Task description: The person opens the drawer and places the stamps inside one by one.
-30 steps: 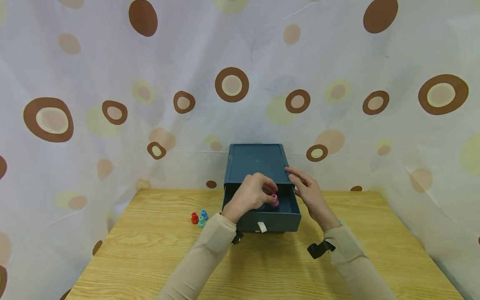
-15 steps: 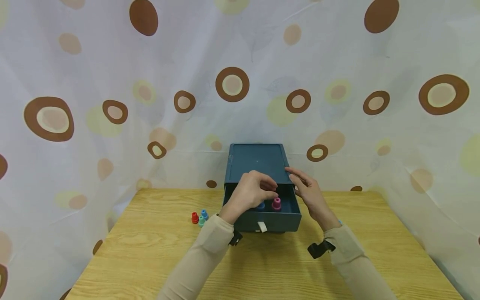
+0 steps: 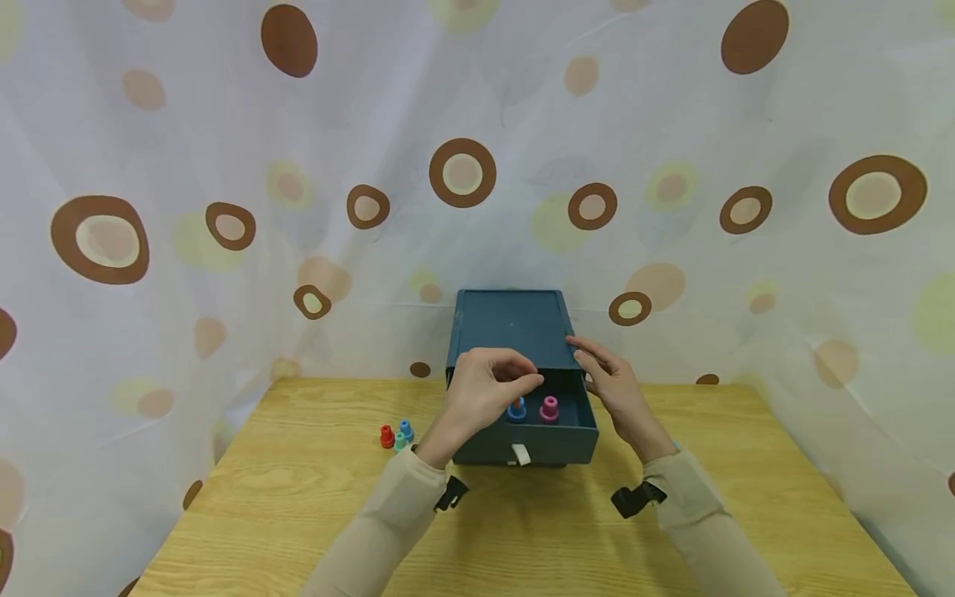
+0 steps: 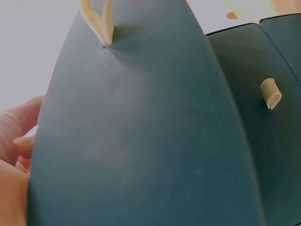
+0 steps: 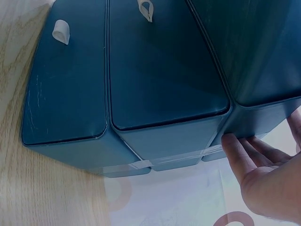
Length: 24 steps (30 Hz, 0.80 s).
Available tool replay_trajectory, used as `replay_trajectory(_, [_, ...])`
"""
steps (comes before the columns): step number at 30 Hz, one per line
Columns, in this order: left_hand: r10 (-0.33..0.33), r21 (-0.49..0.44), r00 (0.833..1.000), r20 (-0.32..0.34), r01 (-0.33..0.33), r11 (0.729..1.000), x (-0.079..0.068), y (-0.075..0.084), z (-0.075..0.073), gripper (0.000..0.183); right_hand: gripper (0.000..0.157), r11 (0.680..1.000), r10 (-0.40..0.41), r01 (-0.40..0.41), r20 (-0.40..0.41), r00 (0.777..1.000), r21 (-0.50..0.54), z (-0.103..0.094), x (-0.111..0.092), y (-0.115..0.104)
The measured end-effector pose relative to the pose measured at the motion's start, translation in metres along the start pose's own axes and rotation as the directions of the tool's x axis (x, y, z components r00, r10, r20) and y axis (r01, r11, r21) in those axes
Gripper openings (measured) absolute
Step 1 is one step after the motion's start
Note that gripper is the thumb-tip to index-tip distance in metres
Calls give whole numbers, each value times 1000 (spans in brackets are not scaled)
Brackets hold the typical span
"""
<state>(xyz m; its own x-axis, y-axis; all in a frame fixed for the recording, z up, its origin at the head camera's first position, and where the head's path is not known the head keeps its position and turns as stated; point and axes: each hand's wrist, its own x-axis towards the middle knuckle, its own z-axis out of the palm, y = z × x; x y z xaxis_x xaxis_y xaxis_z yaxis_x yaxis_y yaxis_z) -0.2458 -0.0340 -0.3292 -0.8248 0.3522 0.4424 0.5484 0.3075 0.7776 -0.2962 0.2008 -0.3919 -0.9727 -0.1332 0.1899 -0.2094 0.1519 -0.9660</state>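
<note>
My left hand (image 3: pixel 485 385) hovers over the pulled-out top drawer (image 3: pixel 533 445) of a dark blue cabinet (image 3: pixel 511 332), fingers bent and thumb near the fingertips, with nothing visible between them. Inside stand a small pink cone-shaped piece (image 3: pixel 549 410) with a flared base and a blue piece (image 3: pixel 516 410) with a bit of orange at its top, partly behind the thumb. My right hand (image 3: pixel 619 394) rests its fingertips against the cabinet's right side. The right wrist view shows that hand (image 5: pixel 268 174) with fingers extended along the side wall.
Left of the cabinet, a red piece (image 3: pixel 386 437), a blue piece (image 3: pixel 406 429) and a teal piece (image 3: pixel 399 442) stand close together on the wooden table (image 3: pixel 298 497). Below the pulled-out drawer are closed drawers with pale pull tabs (image 5: pixel 61 32). A patterned curtain (image 3: pixel 462 83) hangs behind.
The left hand has let go of the pink piece, which now stands in the drawer. That hand has drawn back to the left, uncovering the blue piece. The right hand stays put.
</note>
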Motion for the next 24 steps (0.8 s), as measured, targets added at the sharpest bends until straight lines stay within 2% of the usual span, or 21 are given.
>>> replay_trajectory(5, [62,-69,998,-15,-63,996,-10,-1,-2,9,57,1000,-8,8,-9,1000,8,1,1,-1])
replay_trajectory(12, [193,-75,981,15,-191,979,-23,-1,1,8,57,1000,0,0,-3,1000,5,1,-1,-1])
replay_trajectory(18, [216,-78,976,14,-214,974,-35,-3,1,7,56,1000,-22,22,1,1000,0,1,-2,2])
replay_trajectory(24, [211,-110,978,8,-208,972,-42,-5,-1,7,56,999,-33,33,7,999,3,2,-1,3])
